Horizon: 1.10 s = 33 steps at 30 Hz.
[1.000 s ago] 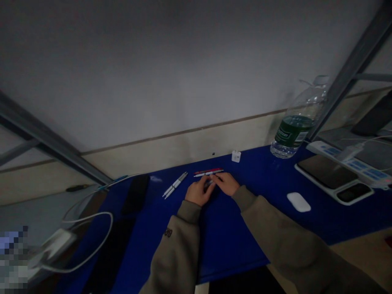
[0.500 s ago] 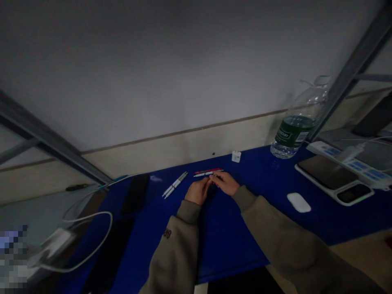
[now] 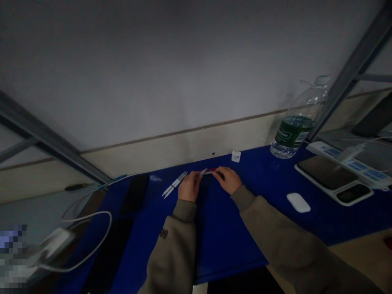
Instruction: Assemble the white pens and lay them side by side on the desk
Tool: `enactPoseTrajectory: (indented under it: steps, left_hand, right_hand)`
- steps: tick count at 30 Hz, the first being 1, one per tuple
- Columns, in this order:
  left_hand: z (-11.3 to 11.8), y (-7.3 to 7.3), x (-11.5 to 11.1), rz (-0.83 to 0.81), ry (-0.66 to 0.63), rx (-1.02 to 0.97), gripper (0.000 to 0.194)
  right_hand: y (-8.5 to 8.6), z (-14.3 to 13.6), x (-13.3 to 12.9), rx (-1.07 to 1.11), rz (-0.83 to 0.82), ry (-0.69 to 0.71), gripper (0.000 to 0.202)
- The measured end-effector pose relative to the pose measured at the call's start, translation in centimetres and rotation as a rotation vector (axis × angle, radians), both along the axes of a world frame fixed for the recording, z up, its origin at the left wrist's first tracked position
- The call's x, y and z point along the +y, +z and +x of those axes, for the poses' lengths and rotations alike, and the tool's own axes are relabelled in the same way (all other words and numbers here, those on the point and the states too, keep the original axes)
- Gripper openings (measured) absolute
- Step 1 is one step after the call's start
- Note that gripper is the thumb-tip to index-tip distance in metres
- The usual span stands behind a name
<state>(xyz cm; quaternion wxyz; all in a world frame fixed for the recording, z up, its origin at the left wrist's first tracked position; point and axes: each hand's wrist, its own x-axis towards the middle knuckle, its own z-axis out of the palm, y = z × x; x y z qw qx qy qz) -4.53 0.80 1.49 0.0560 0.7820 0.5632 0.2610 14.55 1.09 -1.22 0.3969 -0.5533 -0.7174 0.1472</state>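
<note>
My left hand [image 3: 189, 187] is closed in a pinch on a slim white pen [image 3: 202, 172], which sticks out past the fingertips toward the upper right. To its right, my right hand [image 3: 228, 179] pinches with thumb and forefinger at the right end of a white pen [image 3: 208, 172]. A red pen [image 3: 211, 169] lies just behind, partly hidden by the hands. Left of my left hand, two white pens [image 3: 174, 185] lie side by side at a slant on the blue table [image 3: 229, 232].
A white plug adapter [image 3: 235, 156] and a large water bottle [image 3: 294, 126] stand near the wall. On the right are a white oval case [image 3: 298, 202], a scale [image 3: 330, 175] and a power strip [image 3: 364, 167]. A black phone [image 3: 135, 193] and white cable [image 3: 108, 232] are on the left.
My left hand has moved left and slightly up, away from my right hand, and a pen now shows at its fingertips. My right hand has shifted slightly right.
</note>
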Motion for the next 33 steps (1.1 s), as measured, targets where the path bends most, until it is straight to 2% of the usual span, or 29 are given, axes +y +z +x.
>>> enactPoseTrajectory:
  steps: [5, 7, 12, 17, 25, 33]
  left_hand:
    - [-1.8, 0.0, 0.7, 0.053, 0.258, 0.194, 0.019]
    - [-2.1, 0.0, 0.8, 0.032, 0.311, 0.255, 0.017]
    - [-2.3, 0.0, 0.8, -0.034, 0.310, 0.271, 0.018]
    - [-2.6, -0.1, 0.8, -0.043, 0.318, 0.307, 0.017]
    - [-2.4, 0.1, 0.6, -0.011, 0.342, 0.404, 0.018]
    - [-2.7, 0.0, 0.3, 0.010, 0.438, 0.396, 0.021]
  right_hand:
    - [-0.9, 0.3, 0.2, -0.221, -0.030, -0.022, 0.028]
    - [-1.1, 0.3, 0.3, -0.265, -0.031, -0.020, 0.027]
    - [-1.1, 0.4, 0.4, -0.242, -0.056, -0.057, 0.016]
    - [-1.3, 0.4, 0.3, -0.253, -0.040, -0.054, 0.028]
    - [-1.8, 0.5, 0.6, -0.263, -0.044, -0.042, 0.014]
    - [-1.8, 0.4, 0.4, -0.251, -0.042, -0.035, 0.013]
